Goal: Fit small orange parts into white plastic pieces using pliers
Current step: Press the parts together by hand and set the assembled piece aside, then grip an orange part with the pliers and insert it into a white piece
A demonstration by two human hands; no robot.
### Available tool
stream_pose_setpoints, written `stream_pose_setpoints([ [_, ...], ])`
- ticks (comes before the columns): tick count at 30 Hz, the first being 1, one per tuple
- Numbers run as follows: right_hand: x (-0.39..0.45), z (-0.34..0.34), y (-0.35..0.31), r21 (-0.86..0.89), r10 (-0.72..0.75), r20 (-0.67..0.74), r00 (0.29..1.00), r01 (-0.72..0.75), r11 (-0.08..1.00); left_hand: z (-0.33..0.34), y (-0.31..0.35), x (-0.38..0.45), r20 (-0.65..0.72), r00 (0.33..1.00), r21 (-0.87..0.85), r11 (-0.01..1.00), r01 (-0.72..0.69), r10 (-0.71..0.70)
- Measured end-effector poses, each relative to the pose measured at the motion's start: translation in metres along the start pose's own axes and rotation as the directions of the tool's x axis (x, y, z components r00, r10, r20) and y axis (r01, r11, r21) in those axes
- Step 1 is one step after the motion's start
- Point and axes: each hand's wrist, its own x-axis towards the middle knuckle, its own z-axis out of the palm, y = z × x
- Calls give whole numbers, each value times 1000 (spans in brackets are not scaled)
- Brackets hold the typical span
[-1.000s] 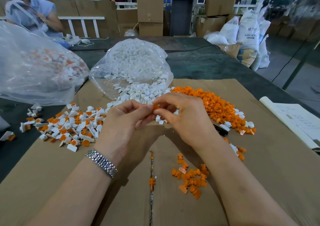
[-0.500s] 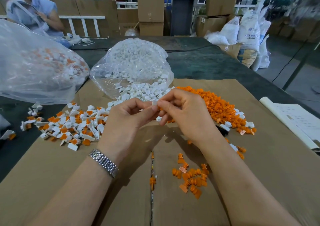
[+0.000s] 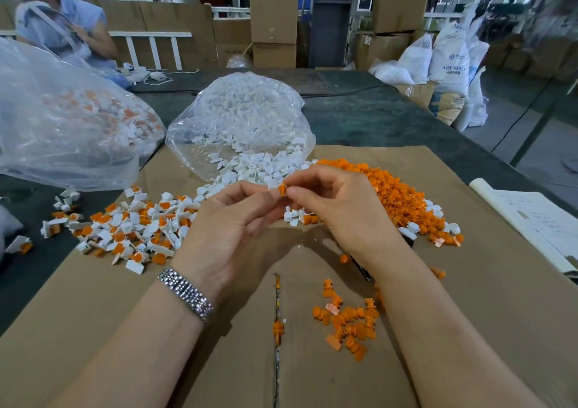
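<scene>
My left hand (image 3: 228,220) and my right hand (image 3: 341,210) meet above the cardboard, fingertips together. Between them sits a small orange part (image 3: 282,189), pinched by both; whether a white piece is under the left fingers I cannot tell. Behind the hands lies a heap of loose white pieces (image 3: 250,170) spilling from a clear bag (image 3: 237,110). A heap of orange parts (image 3: 397,195) spreads to the right. A pile of assembled white-and-orange pieces (image 3: 131,229) lies to the left. A dark tool (image 3: 359,267), possibly the pliers, lies mostly hidden under my right wrist.
A small cluster of orange parts (image 3: 347,323) lies near the front. A large clear bag of assembled pieces (image 3: 62,120) fills the left. White paper sheets (image 3: 531,220) lie at the right edge. Another person (image 3: 62,23) sits at the far left. Boxes and sacks stand behind.
Both hands have lifted slightly and drawn toward the white heap, and the orange part between the fingertips now shows more plainly.
</scene>
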Motion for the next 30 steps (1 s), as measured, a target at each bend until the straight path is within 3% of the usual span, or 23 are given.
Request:
stream_pose_setpoints([
  [12,-1,-2,0,39,-25,4,1000,25,999,-3,3,1,15,999,10,999,41,-41],
  [18,-1,1,-2,-61,-34,26,999,35,998,-3,1,2,-8,1000,107,994,-24,25],
  [20,0,-4,0,-147,3,-28,1000,-7,989,-3,0,3,-17,1000,84,996,-19,20],
  [22,3,-12,4,-475,61,-135,989,-118,872,-3,2,3,-32,999,23,1000,4,-3],
  [23,3,-17,7,-646,123,-170,978,-205,735,-3,2,3,-42,999,3,1000,14,-14],
  [26,1,-23,11,-845,388,-227,893,-379,377,-5,4,4,-66,998,15,1000,11,-10],
  [28,0,-22,12,-886,455,-213,865,-367,284,-6,4,5,-69,998,29,1000,5,-3],
  [30,-2,-21,11,-895,424,-197,884,-338,290,-6,3,6,-76,997,36,999,6,-3],
])
